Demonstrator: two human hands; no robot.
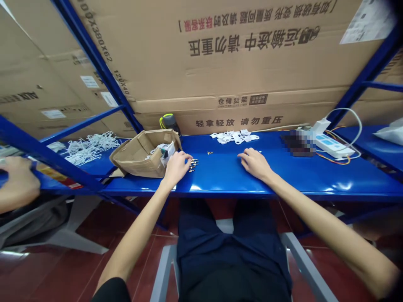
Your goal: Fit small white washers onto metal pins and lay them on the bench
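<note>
My left hand (176,166) rests at the right side of an open cardboard box (138,161), its fingertips at a small pile of brass-coloured pieces (193,165) on the blue table (217,176). Its fingers are bent, and whether they pinch a piece is too small to tell. Further right, my right hand (254,162) lies on the table with curled fingers; what is under its fingertips is hidden. Between the hands, a few tiny brass pieces (210,153) lie on the surface. Behind them is a group of flat white parts (234,136).
A power strip (333,146) with cables and a blurred dark object (297,144) are at the right. A dark bottle (171,122) stands behind the box. White hooks (91,147) lie left, beyond a blue post. Another person's hand (19,184) is at the far left.
</note>
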